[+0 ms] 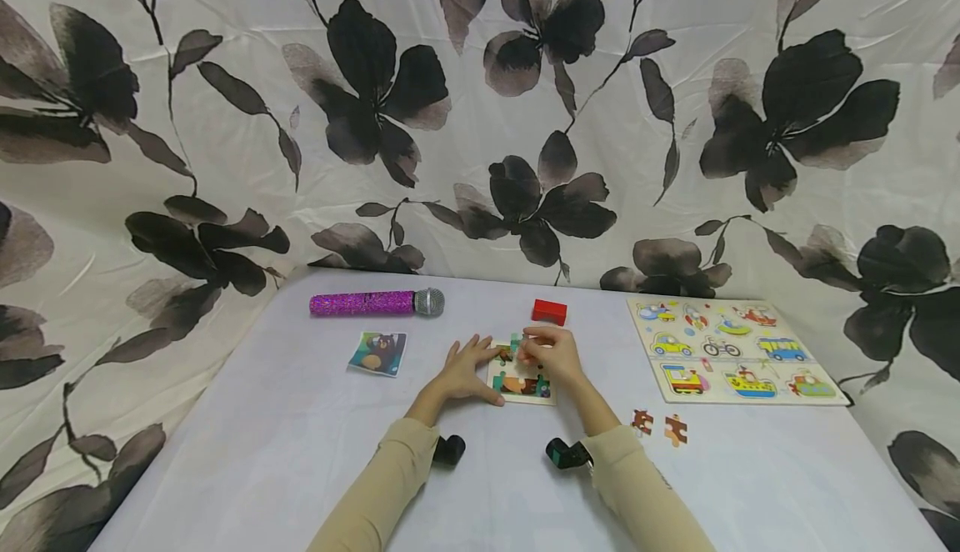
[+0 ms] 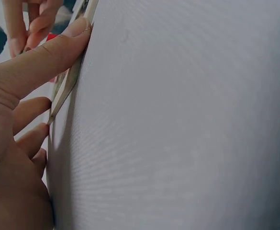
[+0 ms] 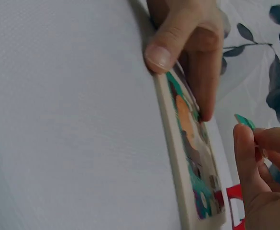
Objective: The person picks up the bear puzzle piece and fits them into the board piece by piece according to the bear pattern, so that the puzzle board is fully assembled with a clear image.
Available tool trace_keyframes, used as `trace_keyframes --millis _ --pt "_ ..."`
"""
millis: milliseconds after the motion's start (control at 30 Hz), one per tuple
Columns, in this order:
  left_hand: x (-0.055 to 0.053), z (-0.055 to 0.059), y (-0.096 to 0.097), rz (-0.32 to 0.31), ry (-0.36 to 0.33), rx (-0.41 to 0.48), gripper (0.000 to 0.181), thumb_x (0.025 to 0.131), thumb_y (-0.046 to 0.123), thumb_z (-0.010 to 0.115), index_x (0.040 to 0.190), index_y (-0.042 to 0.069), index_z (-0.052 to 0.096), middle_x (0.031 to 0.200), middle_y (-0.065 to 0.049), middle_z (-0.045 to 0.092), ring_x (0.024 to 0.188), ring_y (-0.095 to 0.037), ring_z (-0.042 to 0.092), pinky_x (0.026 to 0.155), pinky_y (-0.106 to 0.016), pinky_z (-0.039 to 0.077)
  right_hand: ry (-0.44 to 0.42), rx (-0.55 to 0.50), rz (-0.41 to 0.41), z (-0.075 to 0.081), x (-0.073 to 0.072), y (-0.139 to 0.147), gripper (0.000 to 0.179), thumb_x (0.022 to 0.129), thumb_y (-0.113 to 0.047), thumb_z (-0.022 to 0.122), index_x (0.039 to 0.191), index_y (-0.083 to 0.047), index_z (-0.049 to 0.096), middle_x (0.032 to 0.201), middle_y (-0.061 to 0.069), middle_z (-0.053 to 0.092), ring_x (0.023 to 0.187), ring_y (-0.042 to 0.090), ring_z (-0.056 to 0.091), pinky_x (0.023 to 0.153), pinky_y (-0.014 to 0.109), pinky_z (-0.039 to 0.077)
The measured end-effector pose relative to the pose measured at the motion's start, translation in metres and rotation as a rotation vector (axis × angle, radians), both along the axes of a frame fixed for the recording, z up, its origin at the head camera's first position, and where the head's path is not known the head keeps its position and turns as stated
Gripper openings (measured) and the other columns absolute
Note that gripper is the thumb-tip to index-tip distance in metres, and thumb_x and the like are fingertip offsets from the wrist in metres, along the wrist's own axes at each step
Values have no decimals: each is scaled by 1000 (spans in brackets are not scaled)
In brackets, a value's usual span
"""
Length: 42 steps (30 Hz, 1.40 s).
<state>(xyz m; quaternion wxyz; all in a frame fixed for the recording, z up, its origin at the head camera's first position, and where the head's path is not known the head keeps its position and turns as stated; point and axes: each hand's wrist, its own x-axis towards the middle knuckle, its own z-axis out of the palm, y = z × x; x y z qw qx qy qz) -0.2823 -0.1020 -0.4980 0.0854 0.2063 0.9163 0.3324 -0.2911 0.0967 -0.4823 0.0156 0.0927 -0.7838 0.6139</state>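
Note:
A small wooden jigsaw board (image 1: 525, 399), partly filled with green, orange and brown pieces, lies in front of me. My left hand (image 1: 463, 373) holds it at the left side, the thumb on the near edge and the fingers spread along the far left. Between thumb and fingertips my right hand (image 1: 553, 355) pinches a green puzzle piece (image 3: 245, 120) above the board's far part. In the right wrist view the piece is apart from the board. Two brown puzzle pieces (image 1: 676, 429) (image 1: 642, 421) lie on the table right of my right forearm.
A red block (image 1: 549, 312) sits just behind the board. Farther left are a purple glittery microphone (image 1: 367, 303) and a bear picture card (image 1: 378, 353). At the right lies a wooden vehicle puzzle (image 1: 731, 352). A flowered cloth (image 1: 465, 118) hangs behind the table.

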Motion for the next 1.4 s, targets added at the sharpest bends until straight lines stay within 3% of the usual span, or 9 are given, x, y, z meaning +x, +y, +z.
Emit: trace_keyframes --millis 233,367,467,733,833,933,1067,1400 --pt "-1 1 0 -1 -18 -21 94 62 33 87 140 4 43 151 -16 30 142 -35 14 114 -54 0 52 266 25 -6 3 -19 23 82 -2 66 102 9 68 77 17 69 57 17 64 57 26 55" --pt "-1 1 0 -5 -15 -14 95 62 32 87 140 3 42 150 -18 30 142 -37 15 114 -55 1 122 462 -1 -4 7 -28 21 82 -5 67 99 7 70 79 13 70 67 16 60 64 29 53" --pt "-1 1 0 -3 -11 -9 96 61 32 87 141 3 42 150 -17 31 142 -36 15 114 -55 0 147 543 12 0 9 -32 19 83 -4 65 99 5 70 82 13 69 71 18 58 66 34 53" --pt "-1 2 0 -1 -17 -15 96 62 32 87 141 3 41 151 -16 29 142 -35 14 114 -53 -1 199 634 88 -2 10 -35 12 85 -5 65 92 0 74 94 12 71 95 27 64 88 44 51" --pt "0 3 1 5 -18 -17 96 62 33 87 141 3 41 152 -15 29 143 -33 13 115 -53 -1 234 654 118 -2 11 -34 12 84 -5 67 91 2 74 93 14 71 94 30 63 87 45 51" --pt "1 4 2 5 -2 -25 96 61 35 87 140 2 42 151 -16 29 142 -34 14 114 -54 0 355 694 164 -1 12 -31 12 82 -7 68 88 2 74 90 13 68 89 27 60 81 41 52" --pt "3 4 2 0 16 -34 97 62 37 86 140 2 42 151 -17 29 142 -35 14 114 -55 0 445 729 230 -1 12 -29 12 82 -6 68 86 4 73 93 15 66 89 28 59 81 41 51" --pt "2 3 3 4 29 -43 97 62 39 86 140 3 42 151 -17 29 142 -35 15 114 -56 1 361 758 241 -3 10 -28 11 84 -4 68 90 3 74 100 13 66 92 27 59 85 40 51"
